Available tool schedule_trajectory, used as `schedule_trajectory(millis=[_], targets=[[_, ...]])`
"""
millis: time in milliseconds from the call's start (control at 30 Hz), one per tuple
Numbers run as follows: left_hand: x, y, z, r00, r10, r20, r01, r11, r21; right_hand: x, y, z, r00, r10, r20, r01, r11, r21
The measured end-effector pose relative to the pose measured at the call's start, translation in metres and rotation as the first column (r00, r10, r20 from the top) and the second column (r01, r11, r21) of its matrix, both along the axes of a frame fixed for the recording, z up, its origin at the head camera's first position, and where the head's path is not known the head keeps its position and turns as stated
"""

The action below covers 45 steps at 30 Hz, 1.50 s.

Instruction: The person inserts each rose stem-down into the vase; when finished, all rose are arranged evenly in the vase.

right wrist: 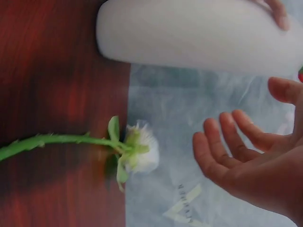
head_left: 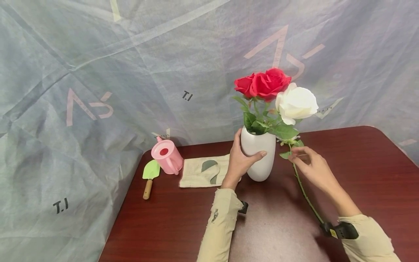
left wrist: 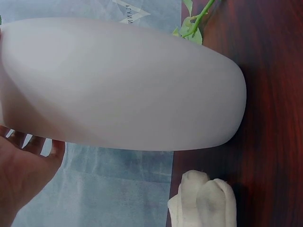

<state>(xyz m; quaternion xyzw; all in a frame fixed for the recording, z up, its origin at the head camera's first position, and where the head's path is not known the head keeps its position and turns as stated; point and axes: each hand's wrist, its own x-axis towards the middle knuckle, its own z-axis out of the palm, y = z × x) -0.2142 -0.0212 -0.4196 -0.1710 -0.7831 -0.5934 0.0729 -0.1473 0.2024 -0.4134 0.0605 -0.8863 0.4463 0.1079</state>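
My left hand [head_left: 240, 158] grips a white vase [head_left: 260, 160] from its left side, thumb across the front. The vase stands on the table holding red roses [head_left: 266, 84] and a white rose [head_left: 296, 103] that leans right. Another white rose lies on the table to the right; its green stem [head_left: 304, 193] runs toward the front, and its bloom [right wrist: 144, 151] shows in the right wrist view. Above that stem hovers my right hand [head_left: 312, 169], with loosely bent fingers and nothing held, apart from the vase. In the left wrist view the vase [left wrist: 132, 85] hides most of the left fingers.
Left of the vase lie pale work gloves [head_left: 196, 173]. A pink watering can [head_left: 168, 158] stands farther left, beside a small trowel [head_left: 148, 180] with a green blade and wooden handle. A grey sheet [head_left: 147, 83] hangs behind the dark red table [head_left: 157, 225].
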Motion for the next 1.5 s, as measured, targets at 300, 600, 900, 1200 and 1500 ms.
schedule_trajectory(millis=[300,600,900,1200,1500], targets=[[0.022,-0.002,0.03,0.999,-0.005,0.033,0.004,1.0,0.018,-0.001,0.007,-0.016,0.986,0.007,0.168,-0.025,0.994,0.106],[0.027,-0.002,0.035,1.0,-0.005,0.028,0.005,1.0,0.004,0.002,0.007,-0.028,0.943,0.062,0.327,-0.131,0.972,0.196],[0.017,-0.001,0.023,1.0,-0.007,0.021,0.006,1.0,0.022,0.002,0.014,-0.044,0.956,0.028,0.291,-0.106,0.961,0.256],[0.001,0.0,-0.001,1.0,0.001,0.0,-0.001,1.0,0.006,-0.002,0.018,-0.064,0.951,0.037,0.307,-0.121,0.958,0.26],[0.007,-0.001,0.009,1.0,-0.005,0.005,0.005,1.0,0.011,-0.009,0.019,-0.075,0.965,-0.011,0.264,-0.08,0.94,0.331]])
